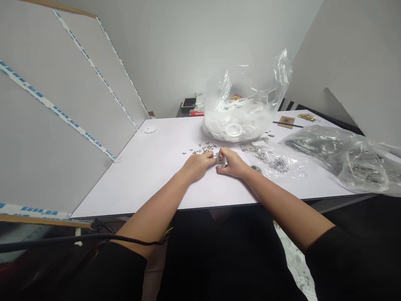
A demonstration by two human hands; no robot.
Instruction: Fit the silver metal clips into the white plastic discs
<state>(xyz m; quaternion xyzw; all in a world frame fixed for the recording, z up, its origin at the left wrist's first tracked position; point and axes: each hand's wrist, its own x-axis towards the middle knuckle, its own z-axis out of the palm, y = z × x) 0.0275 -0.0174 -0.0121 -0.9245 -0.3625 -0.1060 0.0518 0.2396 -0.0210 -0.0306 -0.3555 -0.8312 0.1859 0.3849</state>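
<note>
The small silvery part (222, 161) sits between our hands, pinched in the fingers of the right hand (232, 163), which hide most of its shape. The left hand (198, 164) comes in close, its fingertips (213, 155) touching the part or just beside it; we cannot tell which. The hands are together, not apart.

We judge the part light, stiff and probably metal, and small enough to slip, so we would take it by its edges with the fingertips rather than against the palm.

Just ahead of the left hand, loose metal bits (203, 147) lie scattered on the white table (140, 179). Ahead of the right hand is a clear bag of metal bits (275, 164), with a small dark disc (256, 169) at its near edge. Farther ahead of both hands sits a clear bag of white rings (233, 121), and well to the right lies a bigger bag of dark parts (335, 156).
</note>
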